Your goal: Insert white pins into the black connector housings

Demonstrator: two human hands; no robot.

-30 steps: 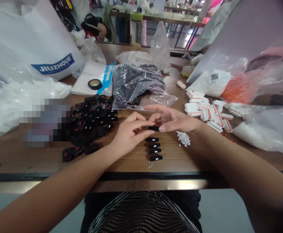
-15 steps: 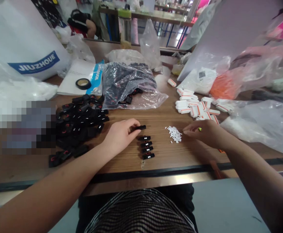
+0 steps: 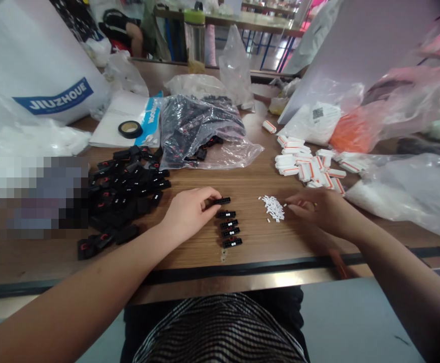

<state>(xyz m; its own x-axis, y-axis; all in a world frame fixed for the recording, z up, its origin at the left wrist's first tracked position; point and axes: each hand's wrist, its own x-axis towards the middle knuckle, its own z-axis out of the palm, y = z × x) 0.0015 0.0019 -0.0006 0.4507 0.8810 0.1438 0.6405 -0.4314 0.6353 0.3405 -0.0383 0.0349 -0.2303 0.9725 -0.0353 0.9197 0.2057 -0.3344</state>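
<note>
My left hand (image 3: 194,212) pinches a black connector housing (image 3: 223,200) by its left end between thumb and fingers, with its row of small holes showing. Just below it, several similar black connectors (image 3: 230,224) lie in a column, each with white dots in its face. A small heap of white pins (image 3: 274,208) lies to their right. At the right side of this heap is my right hand (image 3: 312,205), its thumb and forefinger closed together. One tiny white pin (image 3: 285,205) shows at those fingertips.
Black connectors (image 3: 129,186) are piled at left, beside a blurred-out patch. Behind stand a clear bag of black parts (image 3: 200,131) and a tape roll (image 3: 130,129) on papers. White-and-orange pieces (image 3: 310,164) and plastic bags (image 3: 412,194) lie at right. A person sits far back.
My right hand has drawn slightly rightward from the heap, and a white pin now shows at its fingertips. My left hand keeps its hold on the connector housing.
</note>
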